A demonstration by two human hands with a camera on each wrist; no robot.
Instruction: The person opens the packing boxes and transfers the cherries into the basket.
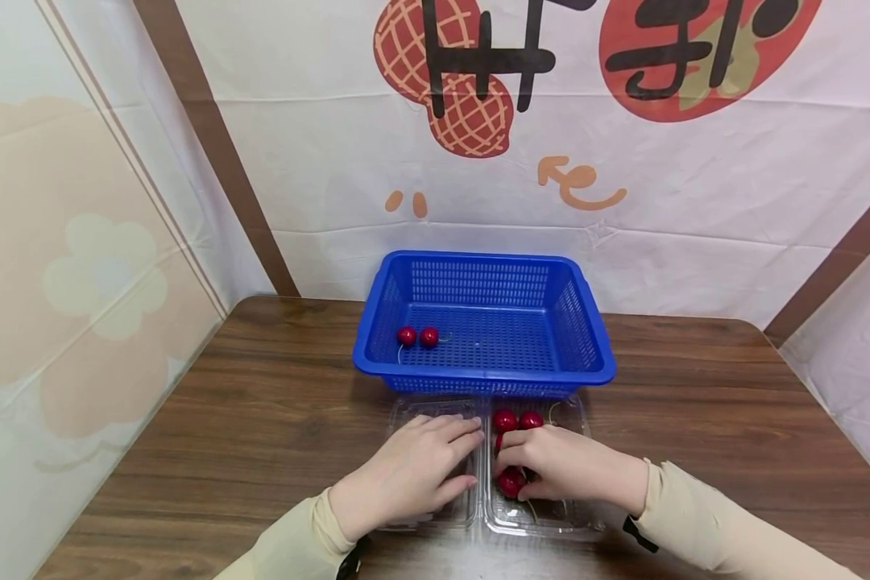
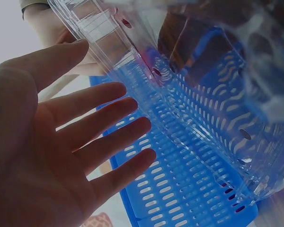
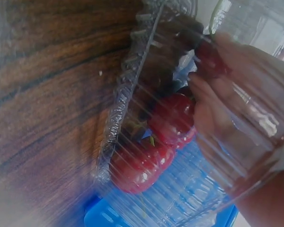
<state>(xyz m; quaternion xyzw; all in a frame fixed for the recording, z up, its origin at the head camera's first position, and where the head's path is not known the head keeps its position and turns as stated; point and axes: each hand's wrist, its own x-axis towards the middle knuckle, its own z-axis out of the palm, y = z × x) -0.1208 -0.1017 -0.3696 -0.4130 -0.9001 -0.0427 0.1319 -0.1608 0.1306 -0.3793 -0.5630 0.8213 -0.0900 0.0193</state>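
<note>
A clear plastic clamshell box (image 1: 544, 528) lies unfolded on the table, its two halves side by side. My right hand (image 1: 560, 463) reaches into the right half and pinches a red cherry (image 1: 511, 483) between thumb and fingers. Farther back in that half sit other cherries (image 1: 505, 420), one of them partly hidden by the fingers. In the right wrist view the held cherry (image 3: 210, 59) shows through the clear wall. My left hand (image 1: 424, 463) is over the left half, fingers straight and holding nothing. The left wrist view shows its fingers (image 2: 106, 177) spread beside the plastic.
Directly behind the box stands a blue perforated basket (image 1: 478, 374). Two cherries with stems, one (image 1: 406, 335) left of the other (image 1: 428, 337), lie in its left side. A printed white cloth (image 1: 319, 185) hangs behind the wooden table (image 1: 261, 419).
</note>
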